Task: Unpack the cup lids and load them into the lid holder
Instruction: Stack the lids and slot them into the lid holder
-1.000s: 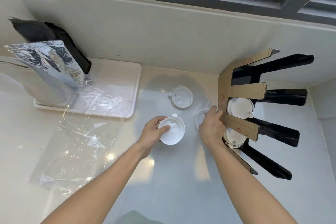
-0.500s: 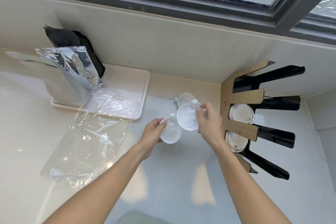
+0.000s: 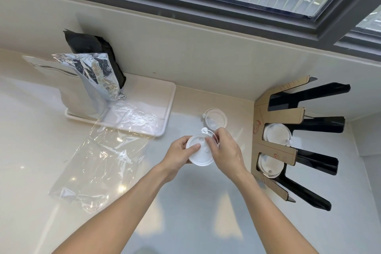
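Note:
Both hands meet over the counter on white cup lids (image 3: 199,154) stacked together. My left hand (image 3: 180,153) grips the stack's left rim with the thumb on top. My right hand (image 3: 225,151) pinches its right side, fingers on the upper lid. One more white lid (image 3: 215,118) lies flat on the counter just beyond them. The lid holder (image 3: 274,150), brown cardboard with black prongs, stands at the right. It holds white lids in a middle slot (image 3: 276,133) and in a lower slot (image 3: 268,164); its top slot looks empty.
A crumpled clear plastic wrapper (image 3: 99,154) lies on the counter at the left, partly over a white tray (image 3: 165,115). A silver foil bag (image 3: 97,80) and a black bag (image 3: 92,47) stand on that tray. The wall and window run along the back.
My right hand lifted a lid from the counter near the holder and carried it left onto the lid in my left hand. Both hands now hold them together.

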